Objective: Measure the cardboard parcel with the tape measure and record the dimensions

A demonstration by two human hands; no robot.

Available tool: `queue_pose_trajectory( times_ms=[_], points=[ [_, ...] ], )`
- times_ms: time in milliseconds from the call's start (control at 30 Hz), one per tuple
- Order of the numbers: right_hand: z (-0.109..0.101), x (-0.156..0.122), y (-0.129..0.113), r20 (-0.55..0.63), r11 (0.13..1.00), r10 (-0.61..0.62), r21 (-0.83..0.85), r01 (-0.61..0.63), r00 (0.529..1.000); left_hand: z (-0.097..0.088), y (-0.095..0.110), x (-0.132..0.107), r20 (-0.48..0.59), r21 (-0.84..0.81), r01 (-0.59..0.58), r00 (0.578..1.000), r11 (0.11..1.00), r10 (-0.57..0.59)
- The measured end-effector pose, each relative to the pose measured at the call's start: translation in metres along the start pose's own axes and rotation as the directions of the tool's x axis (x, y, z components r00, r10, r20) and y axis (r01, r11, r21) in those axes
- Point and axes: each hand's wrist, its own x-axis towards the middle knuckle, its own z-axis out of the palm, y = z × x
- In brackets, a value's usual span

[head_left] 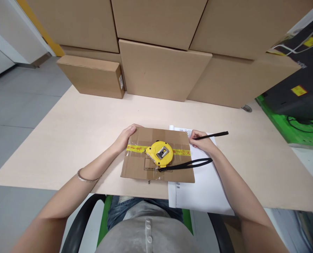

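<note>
As the left hand [126, 138] grips the carton [134, 166] on the tabletop [88, 119], apparently steadying it beneath a yellow tape measure [169, 153], the right hand [201, 141] grasps a black pen [218, 134] over white paper [202, 191].

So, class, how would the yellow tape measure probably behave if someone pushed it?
The tape measure would probably slide rather than roll, lying flat with its clip up. Its thin, looped strap looks floppy and would likely trail.

We can't make out pen [214, 135] tip or box [135, 167] print; paper [201, 189] partly under box; top cartons [159, 21] cut off.
</note>
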Motion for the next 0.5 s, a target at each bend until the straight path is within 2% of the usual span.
queue_pose_trajectory(
  times_ms=[500],
  points=[
    [-0.0009, -0.0003, 0.0005, 0.002, 0.999, 0.024, 0.022, -0.024, 1.0, 0.0005, 0.0009, -0.0004, 0.001, -0.011, 0.024, 1.0, 1.0, -0.024]
  ],
)
